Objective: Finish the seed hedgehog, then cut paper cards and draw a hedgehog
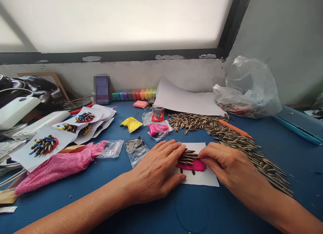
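A white paper card lies on the blue table with a flattened patch of pink modelling clay on it. Striped sunflower seeds stick out of the clay, and two small dark pieces sit below it. My left hand rests flat over the card's left side, fingers stretched out beside the seeds. At the clay's right end, my right hand has thumb and forefinger pinched together; whatever they hold is too small or hidden to make out.
Loose sunflower seeds spread behind and right, with an orange pen on them. Finished seed cards, a pink cloth, and clay packets, one yellow, lie left. A plastic bag stands back right.
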The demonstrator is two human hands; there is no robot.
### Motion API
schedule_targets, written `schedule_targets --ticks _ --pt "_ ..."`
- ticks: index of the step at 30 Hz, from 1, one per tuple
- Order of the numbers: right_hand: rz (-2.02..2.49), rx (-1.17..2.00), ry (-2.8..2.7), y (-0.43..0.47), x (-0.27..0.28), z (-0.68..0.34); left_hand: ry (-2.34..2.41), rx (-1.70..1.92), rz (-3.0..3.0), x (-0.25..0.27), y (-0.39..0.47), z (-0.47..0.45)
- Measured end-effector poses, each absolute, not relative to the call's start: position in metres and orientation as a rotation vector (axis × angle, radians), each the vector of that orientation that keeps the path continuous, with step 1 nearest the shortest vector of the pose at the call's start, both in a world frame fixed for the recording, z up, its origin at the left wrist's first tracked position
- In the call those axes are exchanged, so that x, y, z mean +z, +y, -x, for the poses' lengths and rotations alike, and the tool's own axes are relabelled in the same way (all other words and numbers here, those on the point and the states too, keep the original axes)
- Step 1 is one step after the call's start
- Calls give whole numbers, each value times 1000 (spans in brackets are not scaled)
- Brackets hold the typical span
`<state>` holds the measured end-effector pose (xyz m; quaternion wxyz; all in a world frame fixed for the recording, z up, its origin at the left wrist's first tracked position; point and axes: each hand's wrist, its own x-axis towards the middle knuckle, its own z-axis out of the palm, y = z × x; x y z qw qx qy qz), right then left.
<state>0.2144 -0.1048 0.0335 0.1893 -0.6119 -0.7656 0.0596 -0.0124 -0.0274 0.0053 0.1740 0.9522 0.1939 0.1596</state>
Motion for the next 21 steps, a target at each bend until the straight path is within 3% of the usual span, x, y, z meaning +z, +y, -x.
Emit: schedule_targets --ticks 8,21 --pt "1787 139 -2180 -104 34 -214 550 460 -2702 5 -28 12" --pt "2126 -210 -1867 -94 45 -267 548 435 -2718 6 -28 14"
